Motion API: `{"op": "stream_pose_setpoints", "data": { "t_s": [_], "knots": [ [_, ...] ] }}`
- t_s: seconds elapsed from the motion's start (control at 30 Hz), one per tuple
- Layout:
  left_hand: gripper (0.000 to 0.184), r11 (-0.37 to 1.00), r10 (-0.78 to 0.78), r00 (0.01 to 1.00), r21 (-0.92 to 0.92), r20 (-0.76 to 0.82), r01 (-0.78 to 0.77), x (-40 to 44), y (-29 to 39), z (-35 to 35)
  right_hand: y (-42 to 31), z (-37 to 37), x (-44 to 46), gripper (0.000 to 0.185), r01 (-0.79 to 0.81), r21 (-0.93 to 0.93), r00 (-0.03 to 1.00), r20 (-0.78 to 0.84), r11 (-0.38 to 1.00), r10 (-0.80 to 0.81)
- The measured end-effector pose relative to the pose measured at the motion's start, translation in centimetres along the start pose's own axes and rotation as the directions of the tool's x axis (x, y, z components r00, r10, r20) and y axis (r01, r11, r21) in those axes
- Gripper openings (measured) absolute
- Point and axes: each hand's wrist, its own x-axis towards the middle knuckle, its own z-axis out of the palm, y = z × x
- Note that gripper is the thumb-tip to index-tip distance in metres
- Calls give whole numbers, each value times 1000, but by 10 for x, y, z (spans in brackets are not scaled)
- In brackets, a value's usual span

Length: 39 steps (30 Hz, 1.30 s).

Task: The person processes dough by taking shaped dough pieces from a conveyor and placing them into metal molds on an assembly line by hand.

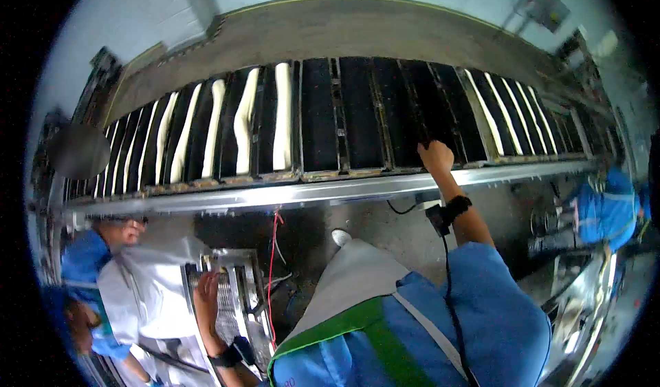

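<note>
My right hand [436, 157] reaches over the metal rail, its fingers curled at the near end of a long black pan [404, 122], apparently gripping the rim. No dough shows in that pan. My left hand [206, 296] hangs low on the left, fingers stretched out, beside a metal frame with a grated top [237, 277]; nothing shows in it. Long pale strips that look like dough lie one per pan to the left, such as a thick dough strip [282, 115] and a wavy dough strip [244, 122]. More dough strips [486, 112] lie in pans on the right.
A shiny metal rail [295, 193] runs along the near side of the pans. One co-worker [86, 260] in blue stands at the left, another co-worker [605, 208] at the right. A red cord [271, 284] hangs below the rail. A black cable [450, 304] runs from my right wrist.
</note>
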Motion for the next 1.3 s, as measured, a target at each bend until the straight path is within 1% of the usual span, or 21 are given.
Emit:
{"op": "stream_pose_setpoints", "data": {
  "t_s": [0.03, 0.07, 0.17, 0.33, 0.4, 0.53, 0.67, 0.73, 0.77, 0.8, 0.83, 0.9, 0.93, 0.97, 1.0, 1.07, 1.17, 1.2, 1.23, 1.27, 1.3],
  "knots": [
    [25, 996, -14, 1000, -91, -28, 12, -6, 8, 4, -6, -8, -5, 41, 19, 11, 999, 43, 1000, -20],
    [26, 995, 2, 999, 100, 37, -6, -10, 37, 6, -2, 2, -4, 43, 86, 13, 996, 15, 996, -86],
    [24, 996, -42, 999, 75, 20, 40, -24, 50, 12, -36, -13, -20, 43, 134, 46, 979, 151, 990, -139],
    [26, 993, -89, 996, 71, -21, 90, -61, 9, 29, -65, -14, -54, 50, 251, 101, 934, 237, 963, -268],
    [27, 993, -119, 993, 26, -16, 119, -94, 35, 40, -61, -30, -58, 50, 315, 150, 897, 275, 937, -345],
    [26, 983, -161, 981, 65, -112, 169, -170, 105, 90, -41, -66, -57, 48, 266, 359, 774, 474, 895, -420],
    [27, 969, -243, 951, -6, -191, 246, -240, 65, 99, -78, -43, -103, 51, 344, 428, 676, 505, 836, -537],
    [27, 952, -299, 929, 2, -216, 307, -270, 19, 89, -116, 13, -139, 55, 472, 432, 662, 402, 769, -632],
    [27, 955, -292, 926, -21, -239, 296, -279, 8, 88, -134, 14, -153, 58, 392, 500, 623, 473, 772, -623],
    [28, 958, -286, 921, -44, -263, 285, -283, 4, 92, -158, 5, -160, 59, 432, 489, 576, 496, 758, -649],
    [27, 957, -285, 912, -42, -296, 286, -288, 1, 95, -172, -9, -171, 60, 455, 638, 526, 371, 621, -766],
    [26, 951, -305, 889, -57, -343, 305, -295, -17, 96, -191, 62, -172, 67, 517, 689, 343, 376, 507, -861],
    [26, 939, -340, 867, -79, -364, 335, -303, -26, 100, -194, 25, -190, 64, 675, 571, 206, 463, 468, -862],
    [25, 898, -436, 821, -240, -368, 369, -311, -23, 103, -189, 16, -197, 63, 791, 498, 202, 338, 357, -919],
    [25, 895, -442, 818, -244, -369, 374, -321, -32, 107, -181, 15, -205, 62, 884, 398, 174, 208, 246, -962],
    [26, 885, -463, 796, -258, -389, 388, -340, -54, 110, -161, 33, -200, 62, 933, 222, 276, 66, 284, -959],
    [29, 854, -520, 750, -273, -408, 443, -358, -72, 120, -141, 65, -187, 53, 916, 200, 360, -33, 347, -932],
    [31, 840, -541, 731, -303, -416, 450, -373, -79, 124, -143, 58, -196, 39, 910, 123, 380, 139, 397, -914],
    [32, 838, -545, 714, -265, -440, 477, -390, -103, 130, -129, 76, -203, 24, 973, -2, 227, -109, 229, -968],
    [32, 868, -496, 735, -252, -462, 427, -400, -114, 129, -123, 91, -208, 19, 983, -59, 164, -162, 176, -973],
    [33, 821, -554, 705, -154, -443, 550, -415, -115, 127, -119, 107, -217, 18, 990, -105, 56, -339, 97, -939]
  ]
}}
